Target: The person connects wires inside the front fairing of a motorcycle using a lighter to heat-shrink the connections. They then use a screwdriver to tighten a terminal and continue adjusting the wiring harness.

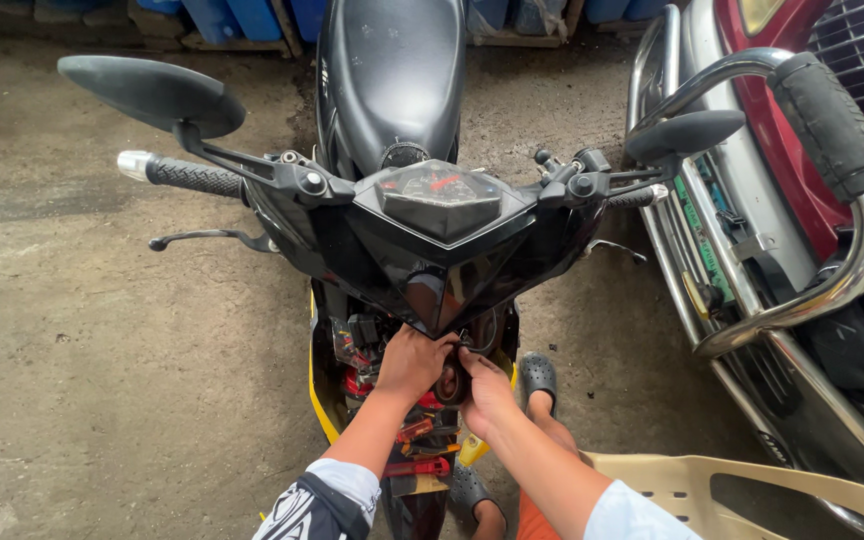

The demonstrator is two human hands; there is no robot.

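Observation:
A black motorcycle (392,90) stands facing me, its handlebar cover (442,250) and instrument panel (439,190) in the middle of the view. Below the cover the front is stripped, showing wires and red parts (357,375). My left hand (410,362) reaches up under the cover's lower tip, fingers curled on something dark there. My right hand (485,390) is beside it, fingers closed around a dark round part (449,385) and black cables. What exactly each hand grips is hidden by the cover's shadow.
A red vehicle with a chrome bumper guard (832,290) stands close on the right. A beige plastic panel (742,490) lies at lower right. Mirrors (152,92) and handgrips (187,175) stick out on both sides. Blue drums (242,15) line the back. Concrete floor (102,380) spreads left.

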